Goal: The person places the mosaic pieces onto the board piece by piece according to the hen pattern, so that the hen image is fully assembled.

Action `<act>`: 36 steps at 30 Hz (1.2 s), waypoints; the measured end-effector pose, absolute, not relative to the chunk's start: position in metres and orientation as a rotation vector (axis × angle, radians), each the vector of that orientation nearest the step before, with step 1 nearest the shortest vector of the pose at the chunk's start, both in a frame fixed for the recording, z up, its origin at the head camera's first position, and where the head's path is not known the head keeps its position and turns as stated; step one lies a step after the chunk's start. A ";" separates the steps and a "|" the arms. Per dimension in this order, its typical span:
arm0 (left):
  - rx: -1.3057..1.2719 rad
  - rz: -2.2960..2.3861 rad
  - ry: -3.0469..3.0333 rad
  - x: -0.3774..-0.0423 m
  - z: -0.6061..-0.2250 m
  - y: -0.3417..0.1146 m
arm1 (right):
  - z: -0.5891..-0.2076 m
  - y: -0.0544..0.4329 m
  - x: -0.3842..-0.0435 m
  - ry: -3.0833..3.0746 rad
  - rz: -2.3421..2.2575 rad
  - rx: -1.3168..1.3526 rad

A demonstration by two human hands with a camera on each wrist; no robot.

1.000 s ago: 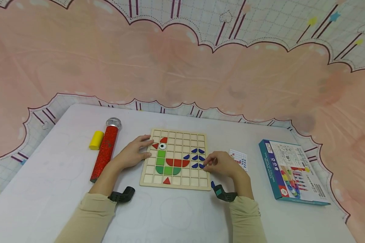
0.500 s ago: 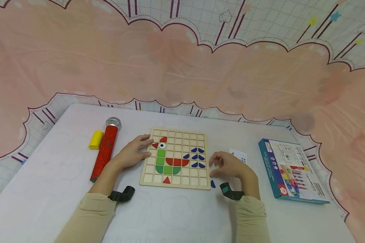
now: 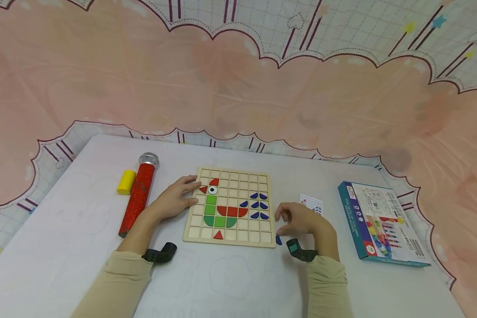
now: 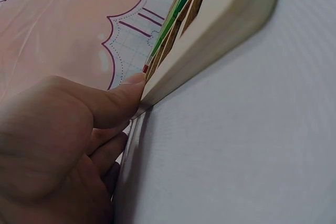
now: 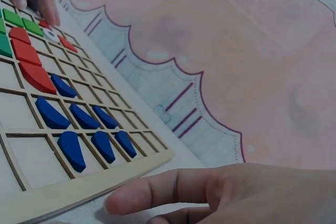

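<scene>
On the left edge of a wooden grid board (image 3: 230, 243), my left hand (image 3: 174, 201) rests with its fingertips and thumb on the rim. Green, red and blue pieces form a bird-like pattern in the cells, with a round eye piece (image 3: 212, 190) near the top left. Several blue petal-shaped pieces (image 5: 71, 150) sit in the right-hand columns. Just off the right edge, my right hand (image 3: 302, 218) hovers low with loosely bent fingers and nothing seen between them. A loose blue piece (image 3: 278, 240) lies on the table close below its thumb.
A red glittery microphone (image 3: 138, 198) and a yellow cylinder (image 3: 126, 182) lie left of the left forearm. Partly behind the right hand is a small pattern card (image 3: 312, 203). A blue-edged puzzle box (image 3: 385, 225) lies farther right on the white table (image 3: 218, 287).
My right hand has drawn back from the lower right blue piece on the board to beside the right edge, then dropped slightly toward the loose blue piece. The left hand stays put.
</scene>
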State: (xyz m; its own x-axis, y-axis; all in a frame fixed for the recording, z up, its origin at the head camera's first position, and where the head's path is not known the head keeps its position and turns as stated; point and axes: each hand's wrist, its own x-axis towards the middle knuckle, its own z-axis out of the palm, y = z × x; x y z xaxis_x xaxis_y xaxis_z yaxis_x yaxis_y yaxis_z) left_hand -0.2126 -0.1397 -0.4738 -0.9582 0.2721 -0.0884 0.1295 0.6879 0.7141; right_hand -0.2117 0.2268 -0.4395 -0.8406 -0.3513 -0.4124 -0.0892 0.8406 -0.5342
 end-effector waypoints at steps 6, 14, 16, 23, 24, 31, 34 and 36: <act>0.336 1.114 2.719 -0.213 -0.475 -0.138 | -0.439 0.224 -0.209 2.518 -0.608 -0.287; 0.335 1.111 2.720 -0.213 -0.475 -0.139 | -0.440 0.223 -0.210 2.554 -0.628 -0.266; 0.339 1.105 2.724 -0.214 -0.475 -0.139 | -0.440 0.224 -0.211 2.562 -0.669 -0.254; 0.347 1.098 2.730 -0.214 -0.476 -0.140 | -0.444 0.226 -0.214 2.602 -0.744 -0.251; 0.344 1.099 2.729 -0.214 -0.476 -0.140 | -0.444 0.226 -0.214 2.604 -0.755 -0.242; 0.345 1.096 2.727 -0.214 -0.475 -0.140 | -0.445 0.228 -0.216 2.584 -0.769 -0.256; 0.343 1.100 2.723 -0.213 -0.474 -0.140 | -0.446 0.229 -0.216 2.566 -0.771 -0.267; 0.341 1.099 2.723 -0.213 -0.474 -0.140 | -0.446 0.229 -0.216 2.561 -0.775 -0.272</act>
State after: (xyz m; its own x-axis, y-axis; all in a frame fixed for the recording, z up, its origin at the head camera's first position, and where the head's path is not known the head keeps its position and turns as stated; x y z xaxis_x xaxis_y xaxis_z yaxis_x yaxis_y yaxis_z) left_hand -0.2133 -0.1397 -0.4742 -0.9564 0.2793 -0.0853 0.1419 0.6996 0.7003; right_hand -0.2163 0.2292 -0.4458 -0.8802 -0.3088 -0.3603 -0.0571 0.8227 -0.5656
